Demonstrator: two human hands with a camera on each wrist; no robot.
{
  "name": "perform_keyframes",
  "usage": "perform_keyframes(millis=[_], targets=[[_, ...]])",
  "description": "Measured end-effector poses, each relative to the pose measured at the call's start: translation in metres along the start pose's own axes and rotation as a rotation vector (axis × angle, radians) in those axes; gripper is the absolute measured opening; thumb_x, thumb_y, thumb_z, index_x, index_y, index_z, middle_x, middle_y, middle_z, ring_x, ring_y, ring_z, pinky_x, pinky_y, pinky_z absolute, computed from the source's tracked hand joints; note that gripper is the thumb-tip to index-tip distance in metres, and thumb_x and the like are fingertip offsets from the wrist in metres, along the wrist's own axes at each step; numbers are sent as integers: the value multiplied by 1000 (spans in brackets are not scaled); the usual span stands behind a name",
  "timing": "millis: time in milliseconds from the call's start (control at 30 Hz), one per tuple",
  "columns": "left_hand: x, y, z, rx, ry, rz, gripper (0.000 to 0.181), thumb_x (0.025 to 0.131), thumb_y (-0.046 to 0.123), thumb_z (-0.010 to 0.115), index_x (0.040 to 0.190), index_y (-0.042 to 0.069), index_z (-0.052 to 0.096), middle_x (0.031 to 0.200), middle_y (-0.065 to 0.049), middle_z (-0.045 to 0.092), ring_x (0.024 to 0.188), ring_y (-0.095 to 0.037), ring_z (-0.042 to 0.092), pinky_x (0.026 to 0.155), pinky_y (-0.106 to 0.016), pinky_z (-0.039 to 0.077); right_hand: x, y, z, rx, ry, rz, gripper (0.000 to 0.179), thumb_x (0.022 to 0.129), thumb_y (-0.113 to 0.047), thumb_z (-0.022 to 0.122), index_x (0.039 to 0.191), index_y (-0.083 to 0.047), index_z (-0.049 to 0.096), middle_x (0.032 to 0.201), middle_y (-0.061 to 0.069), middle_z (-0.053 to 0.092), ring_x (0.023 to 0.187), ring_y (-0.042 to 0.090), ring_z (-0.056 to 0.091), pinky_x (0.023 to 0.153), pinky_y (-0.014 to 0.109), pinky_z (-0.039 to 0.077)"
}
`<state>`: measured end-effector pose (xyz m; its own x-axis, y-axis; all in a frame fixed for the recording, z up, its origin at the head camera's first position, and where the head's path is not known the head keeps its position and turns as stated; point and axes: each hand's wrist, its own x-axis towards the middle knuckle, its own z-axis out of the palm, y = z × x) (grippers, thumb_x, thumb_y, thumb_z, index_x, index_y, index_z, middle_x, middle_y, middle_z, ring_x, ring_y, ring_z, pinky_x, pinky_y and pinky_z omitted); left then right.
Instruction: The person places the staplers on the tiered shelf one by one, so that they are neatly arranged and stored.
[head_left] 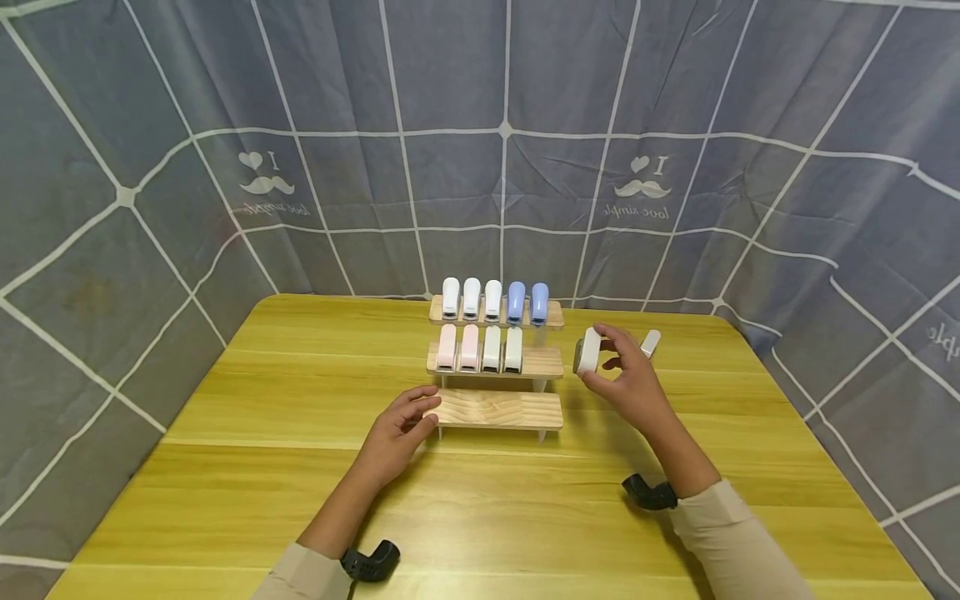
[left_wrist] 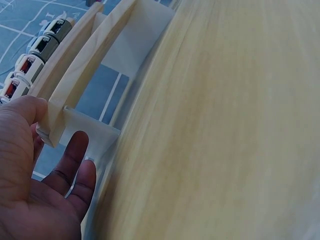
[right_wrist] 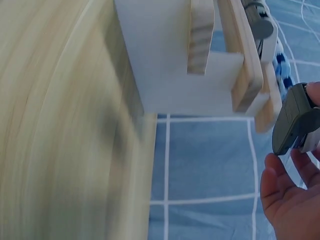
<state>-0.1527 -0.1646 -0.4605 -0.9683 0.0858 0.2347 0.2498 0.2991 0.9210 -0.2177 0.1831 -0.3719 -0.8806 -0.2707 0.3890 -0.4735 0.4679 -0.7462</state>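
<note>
My right hand (head_left: 626,375) holds a small white stapler (head_left: 589,350) between thumb and fingers, raised beside the right end of the rack. In the right wrist view the grey underside of this stapler (right_wrist: 295,117) faces the camera. My left hand (head_left: 401,433) has its fingers loosely bent at the left end of the front wooden shelf (head_left: 498,408). The left wrist view shows its digits touching the shelf end (left_wrist: 52,122), with two fingers (left_wrist: 75,155) free below. That front shelf bears no staplers.
The middle shelf (head_left: 543,362) bears two pink staplers (head_left: 458,346) and two pale green ones (head_left: 502,348). White staplers (head_left: 472,297) and blue ones (head_left: 527,302) line the back shelf (head_left: 556,314). Another white stapler (head_left: 651,342) lies on the table behind my right hand. A grey curtain (head_left: 465,183) surrounds the table.
</note>
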Motion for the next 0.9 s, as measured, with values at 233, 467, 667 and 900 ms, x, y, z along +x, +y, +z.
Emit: perform_keyframes(millis=[233,467,667,900], targets=[[-1,4,1,18,9,-16,30,98,9,64,125,-1,67,141,-6,54,116,-24,57,90,-31,49,6,17,16,43,-13,-21,73,84,-5,79,147,0,42,139,17,48,118,32,53,88,48,44],[-4,21,2,22,20,-6,28,96,0,62,123,-9,65,140,-16,54,113,-33,58,88,-30,50,9,11,27,12,-27,-64,70,83,-6,80,144,0,45,137,15,51,116,31,55,89,48,45],[-1,7,2,6,18,-19,28,97,6,64,124,-2,67,141,-7,54,114,-26,58,89,-29,49,13,9,36,-8,-51,-84,69,83,-8,81,143,-1,47,137,15,52,114,32,56,91,50,46],[-1,-2,2,-17,22,-6,29,97,10,66,124,1,68,141,-5,55,114,-24,58,89,-30,49,14,5,45,-24,-74,-93,69,81,-9,82,142,-3,50,134,14,55,112,32,58,94,52,45]])
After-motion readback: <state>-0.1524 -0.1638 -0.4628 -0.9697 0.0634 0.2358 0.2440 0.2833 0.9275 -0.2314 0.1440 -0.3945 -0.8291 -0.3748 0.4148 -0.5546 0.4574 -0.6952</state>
